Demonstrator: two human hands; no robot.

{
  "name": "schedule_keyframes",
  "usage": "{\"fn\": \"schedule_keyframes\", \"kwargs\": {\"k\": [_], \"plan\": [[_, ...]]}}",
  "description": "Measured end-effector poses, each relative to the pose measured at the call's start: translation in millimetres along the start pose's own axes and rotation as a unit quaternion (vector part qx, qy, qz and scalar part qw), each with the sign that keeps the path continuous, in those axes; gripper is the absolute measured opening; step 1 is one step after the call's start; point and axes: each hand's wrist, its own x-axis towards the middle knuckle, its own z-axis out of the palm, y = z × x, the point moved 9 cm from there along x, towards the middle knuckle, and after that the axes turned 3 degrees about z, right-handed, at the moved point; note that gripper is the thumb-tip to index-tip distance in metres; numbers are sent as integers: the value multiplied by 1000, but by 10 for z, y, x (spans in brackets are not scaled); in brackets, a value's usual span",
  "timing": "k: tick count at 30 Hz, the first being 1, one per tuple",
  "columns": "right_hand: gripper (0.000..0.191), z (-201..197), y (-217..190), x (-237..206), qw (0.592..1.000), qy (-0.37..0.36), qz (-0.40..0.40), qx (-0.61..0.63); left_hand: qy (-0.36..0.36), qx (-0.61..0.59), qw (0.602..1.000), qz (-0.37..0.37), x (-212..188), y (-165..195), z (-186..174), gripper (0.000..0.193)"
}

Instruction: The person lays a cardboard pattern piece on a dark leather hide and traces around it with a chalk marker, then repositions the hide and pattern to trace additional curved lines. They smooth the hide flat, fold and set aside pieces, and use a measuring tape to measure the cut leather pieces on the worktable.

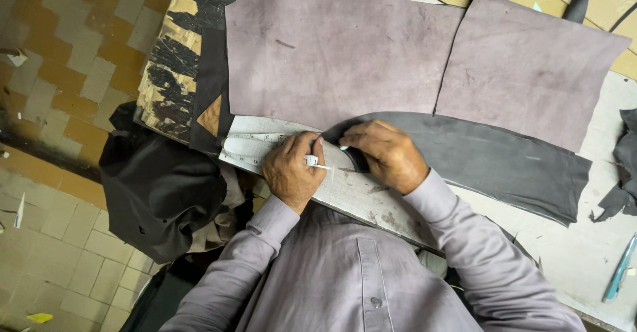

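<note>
Left hand point(292, 169): nearest the body, curled shut around a small white marker point(317, 163), tip pointing right toward the dark strip's end; the grip looks suited to tracing a line.
Right hand point(388, 153): just beside the left, fingers bent and pressing flat on the dark strip point(478, 156), grasping nothing, apparently to pin it against sliding.
Pattern point(247, 147): a pale printed piece lying under the left hand, on the board.
Board point(358, 193): a light, scuffed slab under both hands, giving a firm surface.
Dark strip: curves rightward from the hands, across the table.
Mauve sheets point(332, 47): two big pieces, spread flat farther off, edges touching.
Bag point(159, 186): black, hanging off the table's near left.
Pen point(620, 269): blue, near right edge.
</note>
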Motion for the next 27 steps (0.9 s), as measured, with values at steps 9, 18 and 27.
{"fn": "schedule_keyframes", "kwargs": {"k": [9,18,27], "plan": [[29,251,16,180,999,-10,-35,-22,-6,-17,1000,5,-17,-22,13,11],[29,251,-84,180,997,-7,-62,-55,-3,0,1000,8,-14,-21,2,10],[28,164,25,130,999,30,2,-29,-11,-15,1000,-2,16,-7,-3,9]]}}
